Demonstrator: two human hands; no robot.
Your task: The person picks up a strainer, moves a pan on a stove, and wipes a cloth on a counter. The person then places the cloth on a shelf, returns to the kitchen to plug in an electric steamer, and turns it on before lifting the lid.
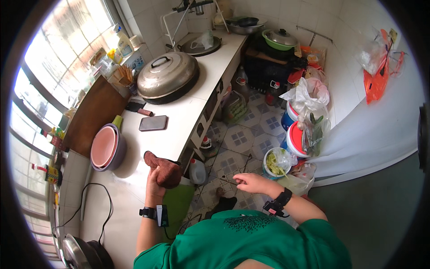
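Note:
My left hand grips a bunched reddish-brown cloth above the front edge of the white tiled countertop. Over the floor, away from the counter, hangs my right hand, empty with its fingers loosely bent and partly apart. Beyond the cloth lies a phone on the countertop. A cleaver with a wooden handle rests just behind it. Left of the cloth, nested pink and purple basins stand against a brown wooden board.
A lidded wok occupies the back counter. Past my right hand stand a bucket of leafy greens and a red-lidded bucket. A white plastic jug sits under the counter edge. A black cable loops across the near counter.

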